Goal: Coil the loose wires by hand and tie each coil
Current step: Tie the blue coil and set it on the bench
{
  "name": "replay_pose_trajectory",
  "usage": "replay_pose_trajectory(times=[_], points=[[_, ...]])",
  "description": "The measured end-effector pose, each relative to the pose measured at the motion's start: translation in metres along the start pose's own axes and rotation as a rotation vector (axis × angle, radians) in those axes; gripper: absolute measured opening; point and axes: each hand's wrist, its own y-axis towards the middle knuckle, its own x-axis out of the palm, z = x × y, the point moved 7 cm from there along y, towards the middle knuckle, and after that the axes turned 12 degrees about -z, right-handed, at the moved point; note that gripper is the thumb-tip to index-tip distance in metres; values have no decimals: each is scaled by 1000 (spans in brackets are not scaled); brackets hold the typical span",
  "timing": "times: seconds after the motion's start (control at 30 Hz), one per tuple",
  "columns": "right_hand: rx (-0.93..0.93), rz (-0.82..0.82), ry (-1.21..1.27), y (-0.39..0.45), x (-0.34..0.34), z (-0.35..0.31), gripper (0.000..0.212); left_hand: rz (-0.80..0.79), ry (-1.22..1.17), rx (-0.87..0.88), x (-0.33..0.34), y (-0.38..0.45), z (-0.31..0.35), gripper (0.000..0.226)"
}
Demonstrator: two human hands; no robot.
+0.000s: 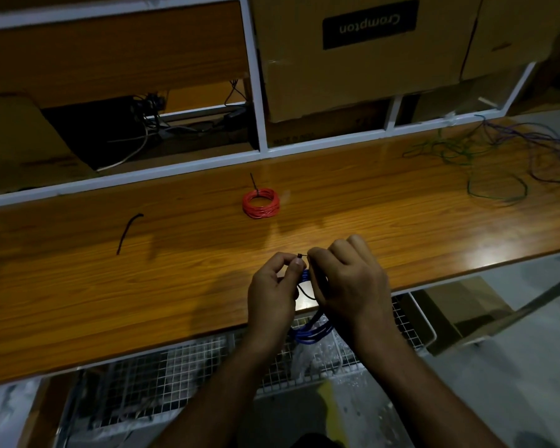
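Left hand point(274, 286) and right hand point(346, 279) pinch black tie point(299, 255) around blue wire coil point(311, 331) above wooden counter point(175, 253) front edge. Tied red coil point(261, 203) lies beyond; loose wires point(498, 156) far right.

Operator body, head view: two bare forearms enter from bottom edge; no sleeves visible on either arm up to frame edge; left hand point(274, 291) bare, no glove, ring or watch; right hand point(348, 279) bare, same cond.; wrists uncovered, no bands or straps; nails short where visible, e.g. left thumb; dark garment patch at bottom centre btwn forearms, too dim to identify type.
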Motion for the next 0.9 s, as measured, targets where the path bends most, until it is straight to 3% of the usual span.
replay_pose_trajectory(times=[0.9], points=[[-19,44,-1,-8,0,-7,18,-23,4,-12,2,-13,2,20]])
